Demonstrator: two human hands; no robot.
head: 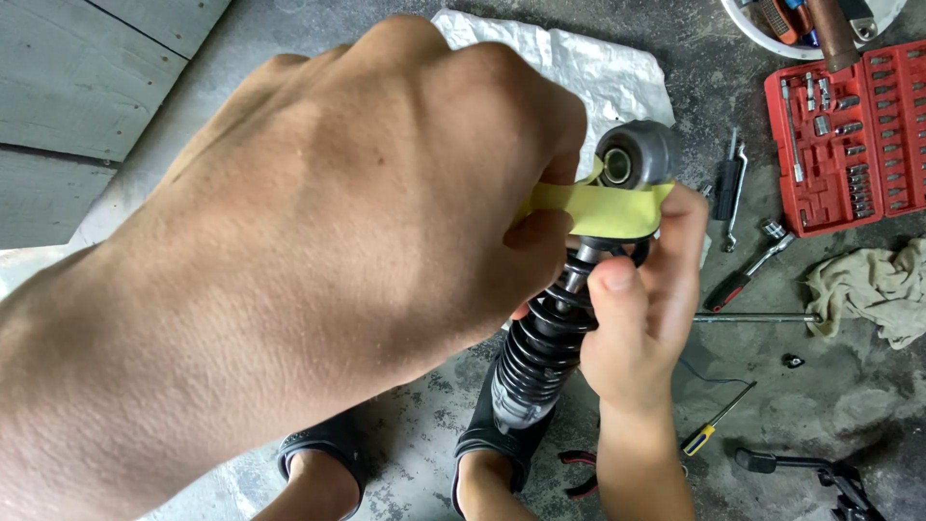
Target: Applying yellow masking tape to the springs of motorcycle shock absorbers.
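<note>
My left hand (318,241) fills the foreground, close to the camera, its fingers pinched on one end of a yellow strip (598,207). The strip wraps around the top of a shock absorber, just under its grey mounting eye (632,154). The shock's black coil spring (540,347) stands nearly upright, its lower end near my feet. My right hand (637,318) grips the upper part of the spring from the right, its fingers pressing on the strip's other end. Much of the shock's left side is hidden behind my left hand.
On the concrete floor lie a red socket-set case (849,135), a ratchet (748,270), a thin rod (752,317), a yellow-handled screwdriver (714,425), red-handled pliers (579,473), a beige rag (873,289) and a white sheet (579,68). A white bucket (772,29) holds tools. My sandalled feet (328,453) are below.
</note>
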